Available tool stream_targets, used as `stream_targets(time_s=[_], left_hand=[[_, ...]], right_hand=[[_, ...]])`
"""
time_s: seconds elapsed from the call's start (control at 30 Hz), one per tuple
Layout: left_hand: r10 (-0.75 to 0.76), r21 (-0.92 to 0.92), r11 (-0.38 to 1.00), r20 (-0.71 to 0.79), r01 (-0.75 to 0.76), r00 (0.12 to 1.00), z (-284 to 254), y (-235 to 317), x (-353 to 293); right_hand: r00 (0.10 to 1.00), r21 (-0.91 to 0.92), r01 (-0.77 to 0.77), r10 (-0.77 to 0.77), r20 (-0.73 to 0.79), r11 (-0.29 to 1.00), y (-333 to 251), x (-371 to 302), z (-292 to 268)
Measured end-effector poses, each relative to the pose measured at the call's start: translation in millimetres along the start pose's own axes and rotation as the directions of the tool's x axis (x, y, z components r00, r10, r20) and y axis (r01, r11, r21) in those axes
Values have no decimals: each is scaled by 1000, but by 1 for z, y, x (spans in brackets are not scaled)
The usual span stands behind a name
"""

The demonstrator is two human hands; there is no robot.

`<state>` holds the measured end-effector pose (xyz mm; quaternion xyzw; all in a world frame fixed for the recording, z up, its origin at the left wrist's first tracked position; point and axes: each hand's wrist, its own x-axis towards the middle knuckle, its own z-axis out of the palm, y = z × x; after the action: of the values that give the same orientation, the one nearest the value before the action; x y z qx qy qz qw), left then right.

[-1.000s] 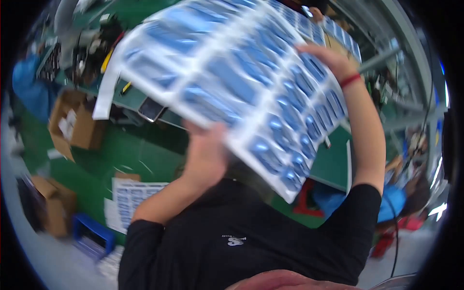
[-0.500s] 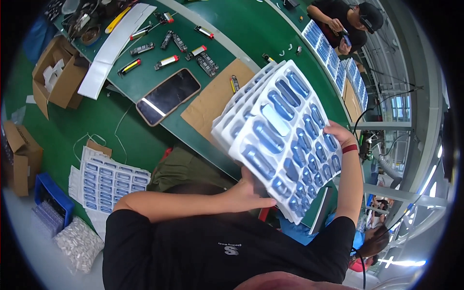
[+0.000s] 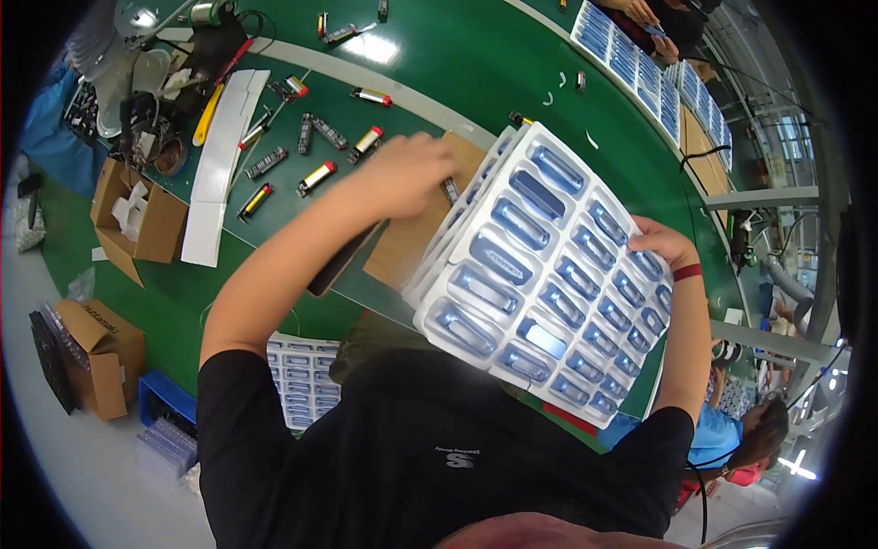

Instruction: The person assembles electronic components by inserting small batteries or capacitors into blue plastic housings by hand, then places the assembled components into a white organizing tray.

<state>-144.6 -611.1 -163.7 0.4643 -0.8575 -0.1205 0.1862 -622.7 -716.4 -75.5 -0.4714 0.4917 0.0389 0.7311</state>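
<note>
A stack of white plastic trays (image 3: 574,222) tilts in front of me, its pockets filled with blue, glossy oblong shells (image 3: 519,224). My right hand (image 3: 663,245) is closed on the stack's right edge, thumb on top. My left hand (image 3: 413,174) is off the trays, above the brown cardboard sheet (image 3: 389,249) on the green table. Its fingers point down beside a small battery piece (image 3: 449,189) and are partly blurred, so I cannot tell whether they touch it. A phone (image 3: 340,265) lies mostly hidden under my left forearm.
Loose batteries with circuit boards (image 3: 317,178) lie across the table's left part, beside a white strip (image 3: 219,169) and a yellow-handled tool (image 3: 208,114). A cardboard box (image 3: 142,215) is at left. More filled trays (image 3: 631,64) stand far right, near another person's hands (image 3: 640,11).
My left hand has let go of the stack's near left side and moved up and away over the cardboard sheet. My right hand keeps hold; the stack lies somewhat flatter to my view.
</note>
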Motion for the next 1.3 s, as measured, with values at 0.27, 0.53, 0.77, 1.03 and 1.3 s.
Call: stream_targets(time_s=[0.27, 0.53, 0.77, 1.03, 1.3], left_hand=[[71, 223, 970, 99, -92, 993, -20, -5, -14], [-489, 227, 829, -152, 512, 859, -74, -51, -126], [-481, -119, 875, -322, 469, 815, -76, -19, -112], [-331, -878, 204, 355, 434, 874, 5, 53, -13], [-344, -887, -61, 448, 457, 825, 16, 76, 8]], right_hand=[[1000, 156, -10, 7, 21, 988, 7, 4, -7], [999, 31, 21, -22, 40, 999, 7, 0, -6], [733, -414, 326, -504, -457, 850, 15, -87, 19], [300, -43, 507, -223, -928, 861, 211, -130, 89], [632, 456, 730, -248, -734, 509, 227, -108, 88]])
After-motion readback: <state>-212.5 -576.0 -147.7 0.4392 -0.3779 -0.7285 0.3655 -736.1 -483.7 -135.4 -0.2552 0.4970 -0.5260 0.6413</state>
